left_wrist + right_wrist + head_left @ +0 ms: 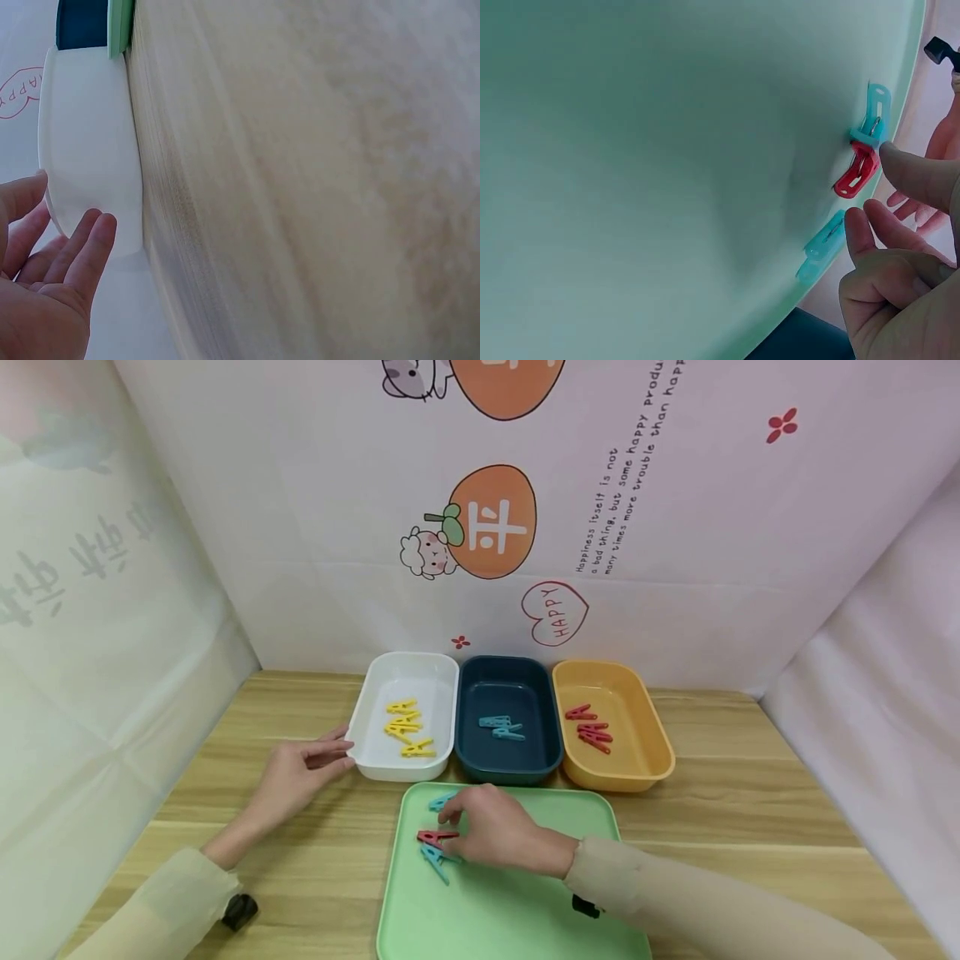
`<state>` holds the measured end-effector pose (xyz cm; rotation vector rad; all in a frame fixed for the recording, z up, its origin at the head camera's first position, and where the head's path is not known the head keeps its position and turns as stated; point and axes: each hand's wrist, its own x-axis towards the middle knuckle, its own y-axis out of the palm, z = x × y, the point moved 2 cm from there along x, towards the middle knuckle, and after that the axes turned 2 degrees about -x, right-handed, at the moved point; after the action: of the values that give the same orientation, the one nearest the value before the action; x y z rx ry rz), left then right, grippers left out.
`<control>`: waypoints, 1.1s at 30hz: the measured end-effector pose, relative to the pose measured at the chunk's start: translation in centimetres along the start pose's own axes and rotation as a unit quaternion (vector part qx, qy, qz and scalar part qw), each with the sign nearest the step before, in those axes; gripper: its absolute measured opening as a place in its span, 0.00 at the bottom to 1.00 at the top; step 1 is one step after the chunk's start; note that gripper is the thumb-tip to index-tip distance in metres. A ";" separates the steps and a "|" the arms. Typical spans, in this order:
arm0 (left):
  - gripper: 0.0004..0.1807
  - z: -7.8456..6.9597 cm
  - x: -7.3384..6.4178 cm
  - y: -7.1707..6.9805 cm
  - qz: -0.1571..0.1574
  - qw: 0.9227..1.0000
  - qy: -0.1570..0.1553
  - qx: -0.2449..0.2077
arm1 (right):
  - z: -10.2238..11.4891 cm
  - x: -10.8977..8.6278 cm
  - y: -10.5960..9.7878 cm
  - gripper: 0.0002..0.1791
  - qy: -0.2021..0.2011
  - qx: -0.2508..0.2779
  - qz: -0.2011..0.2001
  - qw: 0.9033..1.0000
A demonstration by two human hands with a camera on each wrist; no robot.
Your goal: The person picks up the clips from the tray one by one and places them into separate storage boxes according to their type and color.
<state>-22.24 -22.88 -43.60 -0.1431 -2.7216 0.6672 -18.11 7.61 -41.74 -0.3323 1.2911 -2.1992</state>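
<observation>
My left hand (300, 777) is at the near-left side of a white bin (362, 731), its loosely extended fingers touching or almost touching the wall. Over the upper left of a green tray (510, 918) hovers my right hand (495, 831), thumb and index finger apart. A red clothespin (856, 171) lies close to that thumb, touching a blue clothespin (875, 112). Another blue clothespin (825, 238) lies near the index fingertip. In the head view, the right hand partly covers these clothespins.
Several yellow clothespins (403, 724) lie in the white bin. The dark blue bin (510, 681) beside it holds blue clothespins (504, 727), and the yellow bin (645, 735) holds red ones (592, 735). A printed cloth wall (337, 527) stands behind the bins on the wooden table (750, 802).
</observation>
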 end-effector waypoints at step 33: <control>0.16 0.1 0.1 0.2 -0.001 1.000 0.003 -0.007 | -2.3 -2.5 -0.8 0.12 0.029 0.011 0.009 0.999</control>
<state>-22.40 -22.75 -43.73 -0.1452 -2.7198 0.6458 -17.46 10.97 -42.08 -0.2486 1.2943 -2.2218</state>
